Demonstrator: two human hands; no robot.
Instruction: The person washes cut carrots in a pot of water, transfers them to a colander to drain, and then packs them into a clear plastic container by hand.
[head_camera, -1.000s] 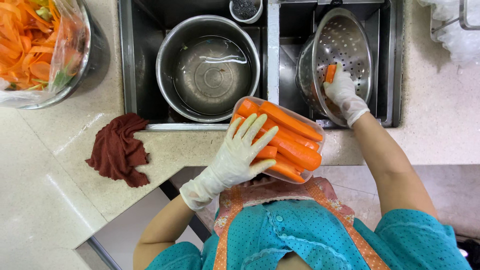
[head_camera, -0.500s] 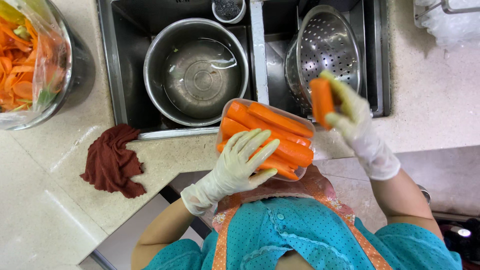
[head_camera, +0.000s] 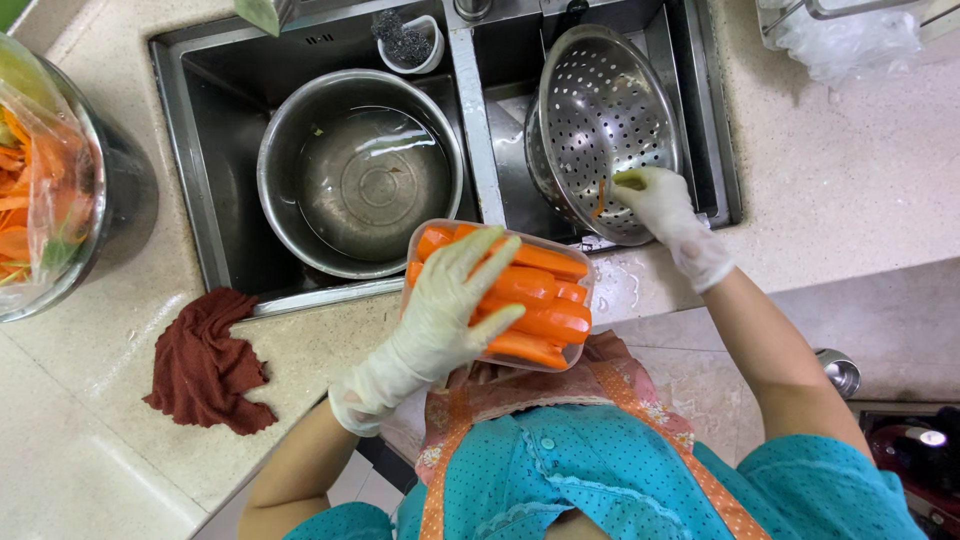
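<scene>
A clear plastic container (head_camera: 588, 300) full of peeled carrots (head_camera: 540, 318) sits at the counter's front edge, below the sink divider. My left hand (head_camera: 440, 320), in a white glove, lies flat on top of the carrots with its fingers spread. My right hand (head_camera: 660, 210), also gloved, reaches into the steel colander (head_camera: 590, 110) in the right sink basin. Its fingertips are pinched on a small yellow-green scrap (head_camera: 630, 181). A thin orange sliver (head_camera: 600, 197) lies in the colander beside that hand.
A large steel pot (head_camera: 360, 170) stands in the left basin, with a small cup holding a scrubber (head_camera: 405, 45) behind it. A dark red cloth (head_camera: 205, 360) lies on the counter at left. A bagged bowl of carrot peelings (head_camera: 40, 200) is far left.
My right hand lifted a carrot out of the colander and brought it over the container. That carrot is no longer in the hand, which is back inside the colander. My left hand stayed on the carrots.
</scene>
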